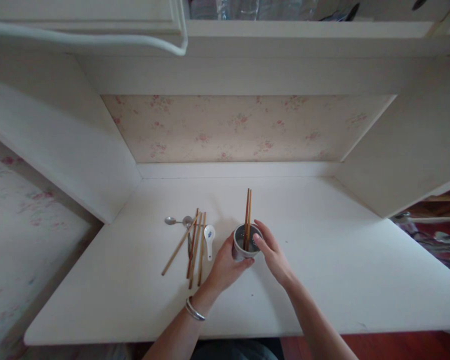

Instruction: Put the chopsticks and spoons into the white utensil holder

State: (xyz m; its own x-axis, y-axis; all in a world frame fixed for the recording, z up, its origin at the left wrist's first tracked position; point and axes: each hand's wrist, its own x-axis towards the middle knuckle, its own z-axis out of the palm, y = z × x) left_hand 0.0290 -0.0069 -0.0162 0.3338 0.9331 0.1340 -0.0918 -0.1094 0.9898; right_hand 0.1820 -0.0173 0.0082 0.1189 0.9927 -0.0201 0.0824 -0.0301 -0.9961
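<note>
Cup (pixel 241 256), clasped in your left grip (pixel 225 266) and pinched in your right grip (pixel 274 256), could tilt under uneven pressure, spilling its chopsticks (pixel 247 210).

Shiny silver bangle (pixel 194 312), left wrist (pixel 203 299)

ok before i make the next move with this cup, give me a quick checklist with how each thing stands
1. Left hand around the cup: ok.
2. Right hand at the cup's right side: ok; how firm its hold is, cannot tell.
3. Two chopsticks standing in the cup: ok.
4. Space left of the cup free: not ok; loose chopsticks, metal spoons and a white spoon lie there.
5. Cup's base resting on the counter: cannot tell, base hidden.
</note>
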